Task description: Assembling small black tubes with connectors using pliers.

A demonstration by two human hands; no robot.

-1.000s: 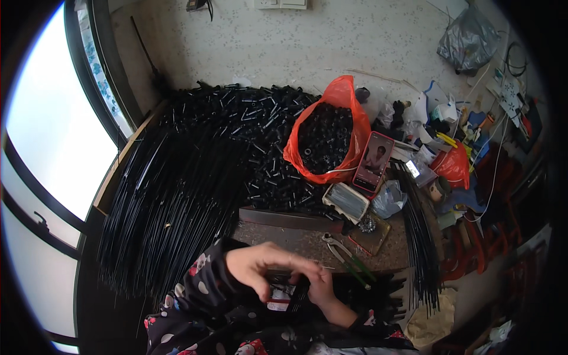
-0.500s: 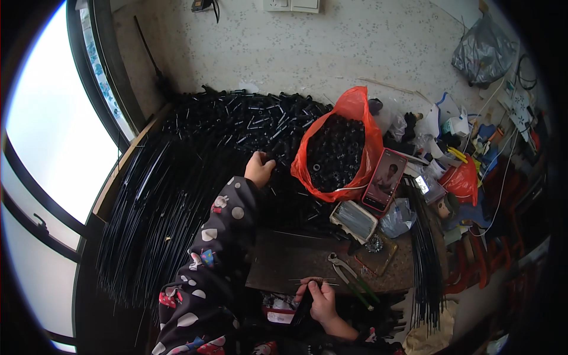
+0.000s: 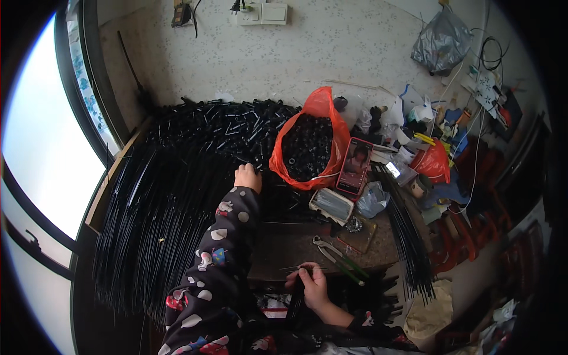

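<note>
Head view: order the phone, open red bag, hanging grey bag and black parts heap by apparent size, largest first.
1. Black parts heap
2. Open red bag
3. Hanging grey bag
4. Phone

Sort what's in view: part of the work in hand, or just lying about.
In the work, it seems: thin pins in the right hand; black parts at the left hand.

Probably just about: phone; small red bag; hanging grey bag.

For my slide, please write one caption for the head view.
Left hand at a heap of small black cylindrical parts; right hand holding thin, straight metallic wires.
</note>
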